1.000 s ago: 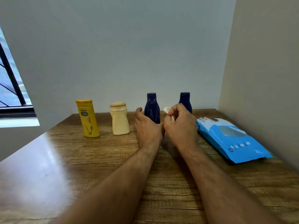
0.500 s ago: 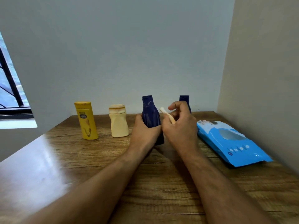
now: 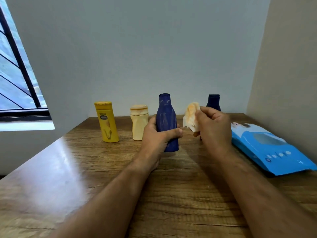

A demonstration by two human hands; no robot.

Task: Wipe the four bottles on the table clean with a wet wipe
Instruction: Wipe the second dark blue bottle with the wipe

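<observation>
Item one, as I log it from my remote seat: a dark blue bottle (image 3: 166,121), smooth plastic, narrow flat-topped neck swelling to rounded shoulders and a straight body, its surface streaked with pale smears. It stands upright near the middle of the counter (image 3: 171,194); whether its base touches the wood I cannot tell. The left hand (image 3: 158,136) grips it low on the body, thumb across the front, fingers wrapped behind.

Item two: a wet wipe (image 3: 191,115), soft crumpled white cloth stained orange-tan along its upper folds. The right hand (image 3: 213,125) pinches it in curled fingers, just right of the held bottle's shoulder and apart from it.

Item three: a second dark blue bottle (image 3: 213,102), same rounded-shoulder form with a darker cap, upright behind the right hand, lower part hidden.

Item four: a cream bottle (image 3: 139,124), squat, matte, waisted below a wide round cap with an orange-tinged rim, upright just left of the left hand.

Item five: a yellow bottle (image 3: 107,122), tall, flattened, glossy, with a flip cap and a dark oval label, leaning slightly, left of the cream one.

Item six: a wipes pack (image 3: 271,148), bright blue soft film pouch, lying flat at the right edge, with a grey flap on top and a row of small white dots.

Support: I note the counter as brown wood-grain, glossy, with a pale sheen on its left half. A barred window (image 3: 18,79) sits at far left.
</observation>
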